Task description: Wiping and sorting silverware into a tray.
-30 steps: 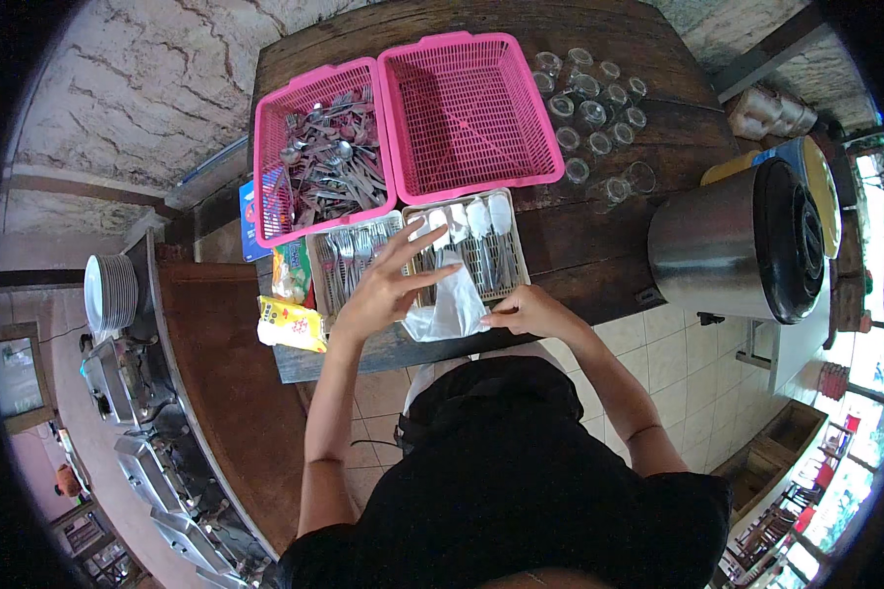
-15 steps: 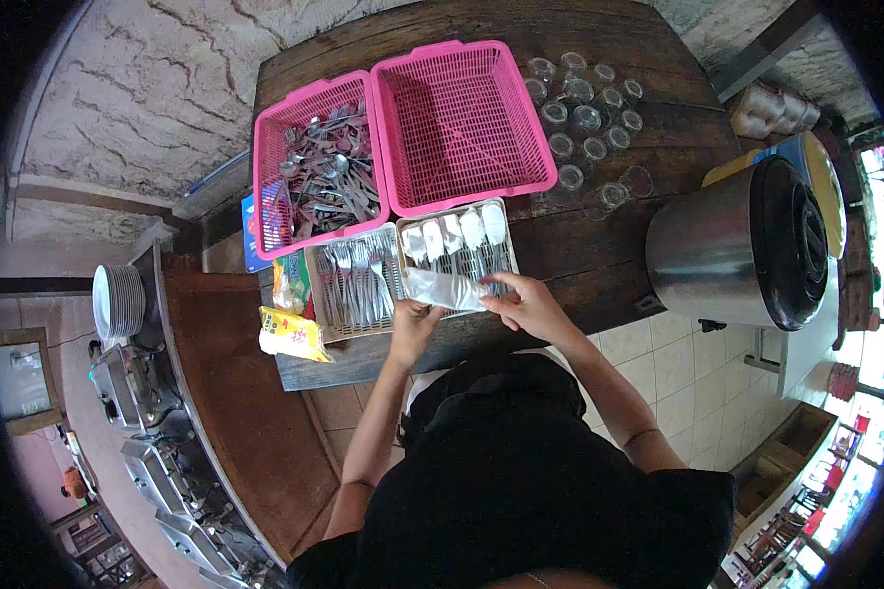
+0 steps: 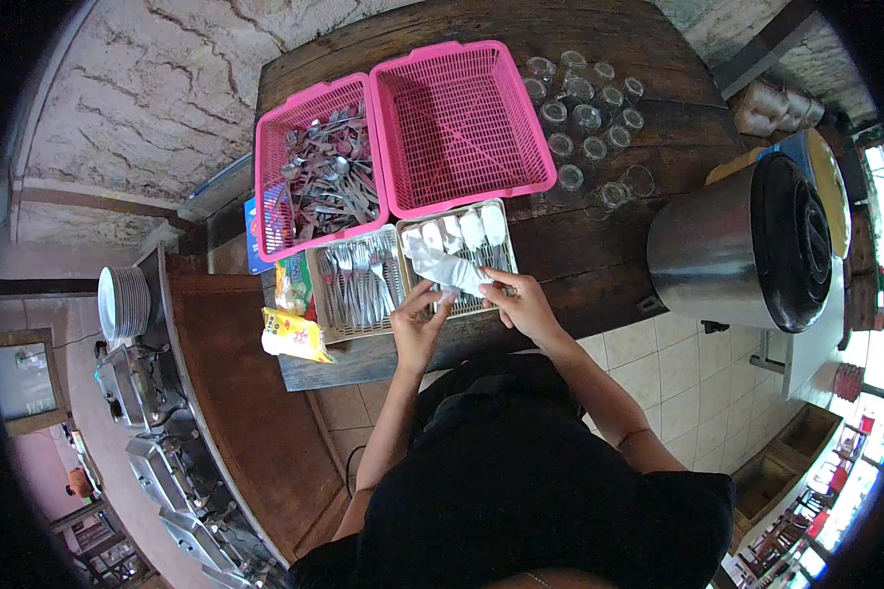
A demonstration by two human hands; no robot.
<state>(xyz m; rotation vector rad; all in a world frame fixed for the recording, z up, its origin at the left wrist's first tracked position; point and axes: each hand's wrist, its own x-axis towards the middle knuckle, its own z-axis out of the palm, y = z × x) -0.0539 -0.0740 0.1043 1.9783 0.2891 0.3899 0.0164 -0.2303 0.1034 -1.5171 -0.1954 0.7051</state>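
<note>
napkin point(image 3: 449, 270) in right hand point(image 3: 528, 310)

A person in a black shirt grips the end of a white wrapping point(image 3: 447, 270) in the right hand point(image 3: 523, 309) at a dark wooden desk point(image 3: 609, 260), the left hand point(image 3: 417, 324) near its lower edge. Below it sits a tray point(image 3: 512, 263) of white-topped cutlery bundles point(image 3: 471, 229), beside a tray of forks point(image 3: 359, 280). Behind stand two pink baskets point(image 3: 462, 128), the left one heaped with cutlery point(image 3: 334, 177); upturned glasses point(image 3: 586, 118) and a lidded metal pot point(image 3: 705, 245) are at right.
</note>
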